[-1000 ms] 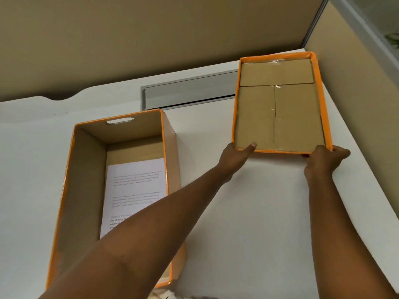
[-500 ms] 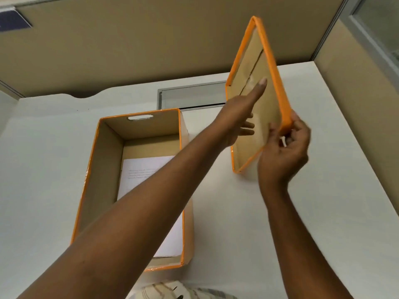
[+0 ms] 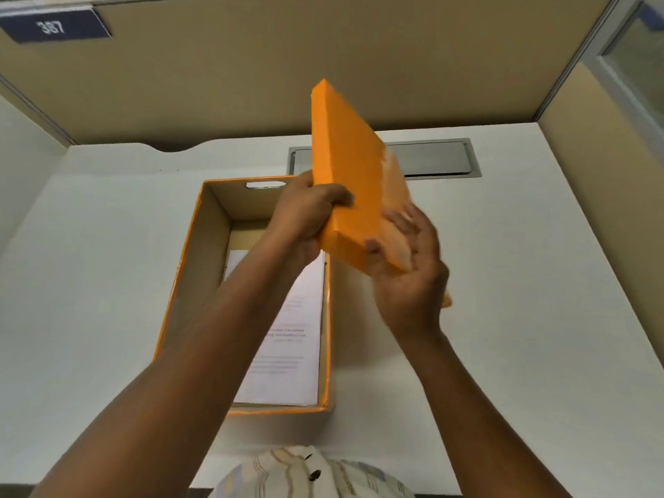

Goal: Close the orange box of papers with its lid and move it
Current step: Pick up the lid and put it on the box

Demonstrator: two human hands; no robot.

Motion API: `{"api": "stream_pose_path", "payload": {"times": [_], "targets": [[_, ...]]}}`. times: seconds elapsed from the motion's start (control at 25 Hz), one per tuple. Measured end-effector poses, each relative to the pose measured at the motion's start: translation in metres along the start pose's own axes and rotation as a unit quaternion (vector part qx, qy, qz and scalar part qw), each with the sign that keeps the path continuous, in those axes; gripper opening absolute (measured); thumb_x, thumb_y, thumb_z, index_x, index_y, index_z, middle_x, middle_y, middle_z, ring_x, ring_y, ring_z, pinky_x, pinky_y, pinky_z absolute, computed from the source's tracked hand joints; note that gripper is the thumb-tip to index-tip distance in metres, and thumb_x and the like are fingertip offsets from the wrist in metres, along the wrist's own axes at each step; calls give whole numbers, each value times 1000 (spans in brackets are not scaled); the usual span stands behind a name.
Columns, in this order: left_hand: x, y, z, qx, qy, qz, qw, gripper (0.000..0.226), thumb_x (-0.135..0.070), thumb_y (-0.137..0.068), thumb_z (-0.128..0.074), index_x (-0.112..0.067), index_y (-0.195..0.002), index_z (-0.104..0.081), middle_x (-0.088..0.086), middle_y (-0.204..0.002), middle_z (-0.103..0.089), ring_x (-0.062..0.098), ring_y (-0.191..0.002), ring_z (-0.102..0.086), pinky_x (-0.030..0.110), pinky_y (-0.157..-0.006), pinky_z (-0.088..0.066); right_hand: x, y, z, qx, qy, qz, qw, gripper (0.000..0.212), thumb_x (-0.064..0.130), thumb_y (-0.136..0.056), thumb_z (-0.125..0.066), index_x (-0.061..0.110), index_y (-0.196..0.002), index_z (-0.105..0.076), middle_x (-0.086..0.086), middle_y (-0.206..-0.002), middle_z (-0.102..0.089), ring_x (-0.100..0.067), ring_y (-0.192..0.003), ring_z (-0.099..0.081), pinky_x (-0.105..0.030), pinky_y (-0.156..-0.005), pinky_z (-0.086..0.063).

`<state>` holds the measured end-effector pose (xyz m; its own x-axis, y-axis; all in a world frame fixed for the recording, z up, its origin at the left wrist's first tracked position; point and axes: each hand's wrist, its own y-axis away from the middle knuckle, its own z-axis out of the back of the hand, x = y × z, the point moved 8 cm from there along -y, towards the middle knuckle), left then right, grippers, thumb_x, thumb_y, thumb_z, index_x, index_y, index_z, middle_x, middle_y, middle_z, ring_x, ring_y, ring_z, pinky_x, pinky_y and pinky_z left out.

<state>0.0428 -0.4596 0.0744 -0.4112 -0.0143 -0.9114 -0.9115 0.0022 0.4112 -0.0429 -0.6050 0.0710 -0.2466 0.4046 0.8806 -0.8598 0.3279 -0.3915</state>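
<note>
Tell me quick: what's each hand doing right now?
Left hand: closed on the orange lid.
Right hand: closed on the same lid's lower end.

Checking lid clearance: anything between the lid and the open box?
Head view: only the left hand; the lid hangs tilted above the box, nothing else.

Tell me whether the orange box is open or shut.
Open. The box shows its papers; both hands hold the lid tilted in the air above it.
</note>
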Motion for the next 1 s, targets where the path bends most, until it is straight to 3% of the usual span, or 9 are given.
{"api": "stream_pose_path", "payload": {"times": [0.12, 0.2, 0.28, 0.44, 0.6, 0.68, 0.76, 0.84, 1.0], "targets": [[15, 16, 45, 38, 68, 29, 997, 58, -17, -79, -68, -25, -132, -47, 5, -117, -67, 30, -98, -68, 41, -68, -59, -44, -7, 26, -51, 87, -184, 978, 57, 55, -90, -46, 19, -134, -45, -8, -140, -50, -25, -122, -53, -40, -95, -48], [23, 26, 76, 55, 76, 12, 995, 59, -19, -77, -67, -28, -132, -49, 5, -123, -66, 32, -103, -68, 44, -71, -59, -77, -3, 25, 53, 180, -313, 931, 67, 61, -89, -44, 21, -142, -34, -11, -148, -39, -35, -128, -47, -48, -95, -45], [31, 35, 101, 70, 110, -2, 992, 61, -15, -77, -63, -27, -135, -49, 8, -130, -63, 36, -110, -65, 49, -79, -56, -91, 9, 11, 147, 134, -392, 898, 74, 67, -87, -40, 24, -145, -26, -10, -148, -38, -37, -124, -49, -48, -89, -45], [49, 56, 142, 44, 124, -35, 991, 57, -11, -77, -58, -23, -133, -53, 11, -123, -67, 34, -103, -69, 44, -74, -58, -65, 28, -12, 149, 50, -348, 924, 61, 62, -89, -41, 22, -134, -43, -5, -128, -56, -24, -100, -56, -38, -78, -44], [65, 81, 186, -66, -5, -58, 996, 40, -28, -74, -67, -33, -113, -66, -1, -105, -75, 29, -92, -72, 36, -66, -60, -40, 62, -31, 144, 84, -307, 937, 51, 58, -91, -42, 22, -126, -47, 7, -106, -53, -11, -78, -52, -20, -58, -37], [70, 92, 200, -115, -84, -65, 988, 45, -46, -70, -74, -39, -112, -65, -7, -114, -69, 20, -94, -71, 37, -73, -60, -34, 75, -36, 143, 109, -297, 938, 53, 58, -90, -41, 22, -129, -45, 10, -106, -49, -10, -80, -50, -15, -55, -32], [75, 101, 205, -143, -111, -73, 981, 44, -59, -67, -73, -49, -108, -62, -21, -113, -61, 7, -91, -67, 25, -67, -56, -30, 82, -37, 137, 123, -288, 940, 55, 58, -90, -40, 21, -131, -44, 11, -105, -48, -10, -81, -48, -14, -55, -31], [81, 106, 211, -162, -135, -73, 975, 33, -64, -68, -68, -58, -98, -57, -29, -104, -53, 0, -83, -62, 17, -61, -47, -24, 87, -38, 134, 135, -283, 940, 54, 58, -90, -40, 21, -130, -45, 10, -105, -48, -10, -82, -49, -14, -56, -32], [97, 113, 230, -192, -166, -58, 966, 25, -67, -68, -59, -61, -92, -54, -27, -96, -50, 0, -80, -55, 21, -60, -41, -11, 102, -45, 119, 160, -263, 944, 52, 57, -90, -41, 19, -124, -51, 9, -103, -53, -9, -79, -53, -15, -57, -35]]}}
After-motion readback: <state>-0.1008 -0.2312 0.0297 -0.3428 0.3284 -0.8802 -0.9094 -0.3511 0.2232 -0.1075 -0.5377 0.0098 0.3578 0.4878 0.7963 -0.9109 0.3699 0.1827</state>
